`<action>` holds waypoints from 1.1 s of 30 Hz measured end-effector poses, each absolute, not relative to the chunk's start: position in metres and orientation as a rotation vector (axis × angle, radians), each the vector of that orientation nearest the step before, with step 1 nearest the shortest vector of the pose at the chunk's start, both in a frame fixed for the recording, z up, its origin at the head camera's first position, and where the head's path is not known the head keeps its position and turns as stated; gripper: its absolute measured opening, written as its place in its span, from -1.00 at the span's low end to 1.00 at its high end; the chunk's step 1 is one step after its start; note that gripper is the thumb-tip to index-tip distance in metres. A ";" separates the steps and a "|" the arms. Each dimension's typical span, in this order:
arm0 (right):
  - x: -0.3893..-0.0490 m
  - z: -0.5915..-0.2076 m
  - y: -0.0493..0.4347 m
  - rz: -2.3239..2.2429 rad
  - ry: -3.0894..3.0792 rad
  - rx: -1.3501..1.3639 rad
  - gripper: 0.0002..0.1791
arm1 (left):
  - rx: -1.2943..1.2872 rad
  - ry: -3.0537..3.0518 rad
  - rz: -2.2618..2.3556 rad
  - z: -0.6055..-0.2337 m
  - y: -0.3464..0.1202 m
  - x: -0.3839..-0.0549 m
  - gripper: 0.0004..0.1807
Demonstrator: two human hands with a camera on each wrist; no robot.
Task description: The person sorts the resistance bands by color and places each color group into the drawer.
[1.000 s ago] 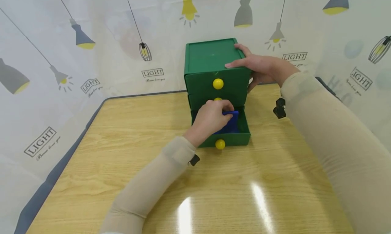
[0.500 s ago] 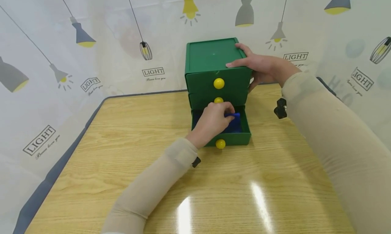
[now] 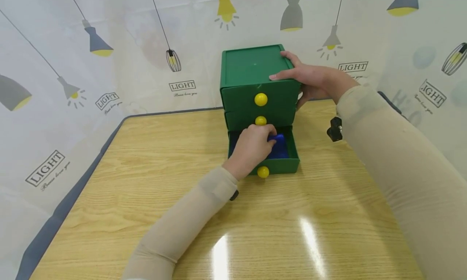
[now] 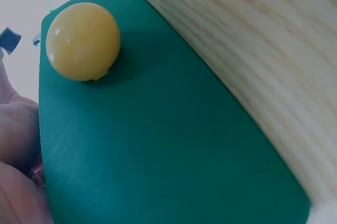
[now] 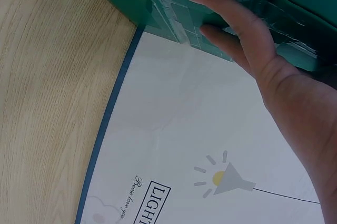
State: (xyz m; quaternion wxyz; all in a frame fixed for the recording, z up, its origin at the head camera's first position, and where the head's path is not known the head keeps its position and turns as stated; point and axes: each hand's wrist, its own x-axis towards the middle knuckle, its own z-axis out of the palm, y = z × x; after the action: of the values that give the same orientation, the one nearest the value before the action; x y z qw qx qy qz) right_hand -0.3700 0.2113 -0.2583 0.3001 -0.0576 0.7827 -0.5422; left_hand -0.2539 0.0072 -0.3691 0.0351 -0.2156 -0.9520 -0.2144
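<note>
A green drawer cabinet [image 3: 251, 65] with yellow knobs stands at the back of the table. Its bottom drawer [image 3: 281, 165] is pulled out, and a flat blue thing [image 3: 280, 148] lies inside; the frames do not show its kind. My left hand [image 3: 252, 147] reaches over the drawer front and pinches the blue thing near its upper edge. My right hand [image 3: 310, 79] rests on the cabinet's top and right side with spread fingers. In the right wrist view two of its fingers [image 5: 237, 16] lie along the green wall. The left wrist view shows the drawer front and a yellow knob [image 4: 83, 41].
The cabinet stands on a wood-grain table [image 3: 175, 158], close to a white backdrop [image 3: 138, 48] printed with lamps. Above the left hand are the middle knob [image 3: 260, 120] and the top knob [image 3: 260, 99]. Clear tape [image 5: 171, 8] runs along the cabinet's side.
The blue thing, which stood tilted up in the drawer, now lies lower and flatter. My left hand has come down slightly with it. The right hand has kept its place.
</note>
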 end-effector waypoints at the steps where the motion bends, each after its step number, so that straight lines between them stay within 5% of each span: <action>1: -0.370 -0.258 0.211 -1.438 2.079 -0.152 0.16 | -0.666 -2.922 -0.649 -0.370 0.008 -0.254 -0.81; 18: -0.370 -0.260 0.211 -1.445 2.077 -0.151 0.14 | -0.664 -2.838 -0.696 -0.366 -0.005 -0.245 -0.86; 33: -0.372 -0.259 0.210 -1.453 2.054 -0.138 0.13 | -0.791 -2.920 -0.668 -0.373 -0.032 -0.175 -0.74</action>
State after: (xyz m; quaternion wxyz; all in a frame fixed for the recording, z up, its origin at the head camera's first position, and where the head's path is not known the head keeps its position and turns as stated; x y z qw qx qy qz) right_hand -0.3716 0.2098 -0.2587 0.3058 -0.0520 0.7761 -0.5490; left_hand -0.1754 -0.0319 -0.3732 0.0220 -0.2552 -0.9423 -0.2156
